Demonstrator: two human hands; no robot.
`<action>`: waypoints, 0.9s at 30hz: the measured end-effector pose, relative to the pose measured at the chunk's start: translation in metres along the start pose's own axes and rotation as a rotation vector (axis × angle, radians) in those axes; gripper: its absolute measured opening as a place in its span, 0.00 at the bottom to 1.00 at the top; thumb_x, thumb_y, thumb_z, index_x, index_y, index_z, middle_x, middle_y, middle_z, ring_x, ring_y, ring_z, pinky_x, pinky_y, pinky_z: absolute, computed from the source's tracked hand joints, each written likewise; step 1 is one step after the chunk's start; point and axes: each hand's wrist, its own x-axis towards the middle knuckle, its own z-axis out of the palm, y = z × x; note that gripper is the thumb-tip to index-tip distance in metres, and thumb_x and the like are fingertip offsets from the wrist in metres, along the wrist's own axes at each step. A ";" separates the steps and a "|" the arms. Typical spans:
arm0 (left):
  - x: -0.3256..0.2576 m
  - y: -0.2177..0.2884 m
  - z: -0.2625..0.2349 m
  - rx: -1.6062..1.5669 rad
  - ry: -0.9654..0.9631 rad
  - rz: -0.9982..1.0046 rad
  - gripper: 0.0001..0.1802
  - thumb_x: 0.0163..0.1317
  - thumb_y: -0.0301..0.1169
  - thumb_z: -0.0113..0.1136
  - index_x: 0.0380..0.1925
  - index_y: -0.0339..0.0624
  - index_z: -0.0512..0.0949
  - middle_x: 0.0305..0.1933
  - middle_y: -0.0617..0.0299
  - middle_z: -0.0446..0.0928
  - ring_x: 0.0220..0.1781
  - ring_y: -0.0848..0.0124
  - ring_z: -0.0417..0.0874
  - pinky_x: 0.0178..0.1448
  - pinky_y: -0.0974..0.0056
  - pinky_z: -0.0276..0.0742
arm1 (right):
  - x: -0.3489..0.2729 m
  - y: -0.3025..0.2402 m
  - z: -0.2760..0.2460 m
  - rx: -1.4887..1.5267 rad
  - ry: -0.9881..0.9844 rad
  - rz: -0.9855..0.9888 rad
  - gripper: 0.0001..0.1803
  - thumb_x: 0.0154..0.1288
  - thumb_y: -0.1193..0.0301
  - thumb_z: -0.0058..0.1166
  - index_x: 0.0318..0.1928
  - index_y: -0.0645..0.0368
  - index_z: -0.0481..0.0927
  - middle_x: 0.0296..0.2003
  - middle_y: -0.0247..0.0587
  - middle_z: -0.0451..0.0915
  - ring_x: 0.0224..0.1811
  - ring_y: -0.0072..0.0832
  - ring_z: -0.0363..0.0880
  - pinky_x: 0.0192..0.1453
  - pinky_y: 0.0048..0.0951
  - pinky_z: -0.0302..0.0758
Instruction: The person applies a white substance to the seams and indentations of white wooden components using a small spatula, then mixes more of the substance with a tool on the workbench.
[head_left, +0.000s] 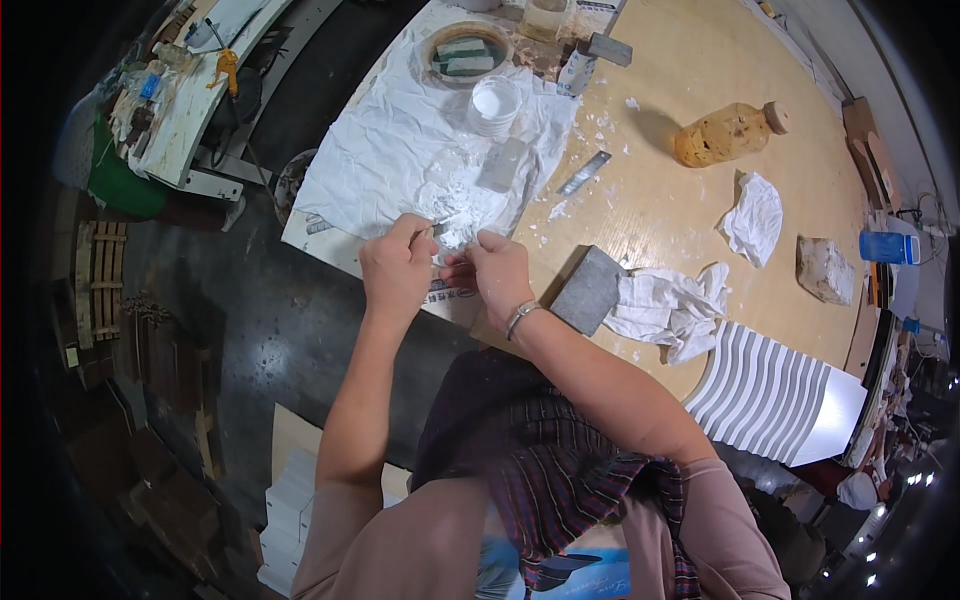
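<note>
Short pale pink sleeves, dark plaid apron at the front, silver bracelet (519, 317) on the right wrist, bare forearms

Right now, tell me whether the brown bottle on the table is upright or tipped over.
Tipped over. The brown bottle lies on its side on the wooden table, its cap pointing toward the table's far right edge.

Head view — looking down, close.

Both bare forearms reach up from the near edge and meet at the middle. The left hand (397, 268) is curled, thumb and forefinger pinched together at its far tip. The right hand (495, 270) sits just beside it, fingers bent inward, a band on its wrist
</note>
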 end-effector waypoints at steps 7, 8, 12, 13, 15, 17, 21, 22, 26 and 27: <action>0.003 -0.003 0.002 -0.037 0.057 -0.033 0.03 0.57 0.22 0.54 0.29 0.38 0.77 0.20 0.55 0.79 0.22 0.61 0.82 0.28 0.60 0.74 | 0.000 0.000 0.003 0.007 0.027 -0.010 0.11 0.66 0.82 0.35 0.27 0.66 0.69 0.27 0.49 0.79 0.23 0.31 0.82 0.24 0.28 0.80; 0.002 -0.005 0.002 -0.037 0.057 -0.033 0.03 0.57 0.22 0.54 0.29 0.38 0.77 0.20 0.55 0.79 0.22 0.61 0.82 0.28 0.60 0.74 | 0.000 0.000 0.002 0.007 0.027 -0.010 0.11 0.66 0.82 0.35 0.27 0.66 0.69 0.27 0.49 0.79 0.23 0.31 0.82 0.24 0.28 0.80; 0.003 -0.003 0.000 -0.025 -0.005 -0.018 0.03 0.57 0.21 0.54 0.30 0.38 0.77 0.20 0.55 0.79 0.22 0.60 0.82 0.28 0.60 0.74 | 0.001 0.001 0.001 0.016 0.031 -0.008 0.11 0.65 0.82 0.35 0.27 0.65 0.69 0.27 0.49 0.79 0.24 0.31 0.82 0.24 0.27 0.79; 0.004 -0.001 -0.001 -0.065 -0.005 -0.049 0.03 0.57 0.21 0.53 0.30 0.38 0.77 0.20 0.55 0.79 0.22 0.60 0.82 0.29 0.60 0.74 | 0.001 0.001 0.001 0.013 0.031 -0.012 0.10 0.65 0.82 0.35 0.27 0.65 0.69 0.27 0.49 0.79 0.24 0.31 0.82 0.24 0.27 0.79; 0.004 -0.003 0.001 -0.044 0.023 -0.026 0.03 0.57 0.21 0.53 0.30 0.38 0.77 0.20 0.55 0.79 0.22 0.60 0.82 0.29 0.60 0.74 | 0.001 0.001 0.001 0.013 0.027 -0.014 0.10 0.65 0.82 0.35 0.27 0.65 0.69 0.27 0.49 0.79 0.24 0.31 0.82 0.24 0.28 0.80; 0.003 -0.006 0.003 -0.023 0.050 -0.003 0.03 0.57 0.21 0.53 0.30 0.38 0.77 0.20 0.55 0.79 0.22 0.59 0.82 0.29 0.60 0.74 | 0.001 0.001 0.002 0.014 0.024 -0.017 0.10 0.65 0.82 0.35 0.27 0.65 0.69 0.27 0.48 0.79 0.24 0.31 0.82 0.24 0.28 0.80; 0.002 -0.008 0.002 -0.072 0.032 -0.052 0.04 0.56 0.21 0.53 0.30 0.39 0.77 0.20 0.55 0.79 0.22 0.59 0.82 0.29 0.60 0.74 | 0.000 0.000 0.002 0.018 0.021 -0.009 0.10 0.65 0.83 0.34 0.28 0.66 0.69 0.27 0.48 0.78 0.23 0.31 0.81 0.25 0.28 0.80; 0.002 -0.007 0.002 -0.115 0.036 -0.090 0.05 0.56 0.21 0.52 0.30 0.39 0.77 0.19 0.55 0.79 0.23 0.59 0.82 0.29 0.60 0.74 | -0.001 0.000 0.002 0.018 0.020 -0.009 0.10 0.65 0.83 0.34 0.28 0.66 0.69 0.27 0.48 0.78 0.23 0.31 0.81 0.25 0.28 0.80; 0.003 -0.004 0.003 0.006 0.025 -0.024 0.05 0.56 0.21 0.53 0.30 0.40 0.77 0.20 0.55 0.79 0.23 0.58 0.82 0.29 0.59 0.74 | 0.000 -0.001 0.002 0.019 0.018 -0.006 0.10 0.66 0.83 0.34 0.28 0.66 0.68 0.27 0.48 0.78 0.23 0.31 0.81 0.25 0.28 0.80; 0.004 -0.001 0.002 0.063 0.048 0.000 0.04 0.56 0.21 0.53 0.30 0.40 0.77 0.20 0.55 0.79 0.24 0.57 0.82 0.29 0.58 0.74 | 0.000 -0.001 0.002 0.017 0.017 -0.005 0.10 0.66 0.83 0.34 0.28 0.66 0.68 0.27 0.48 0.78 0.23 0.31 0.81 0.25 0.28 0.80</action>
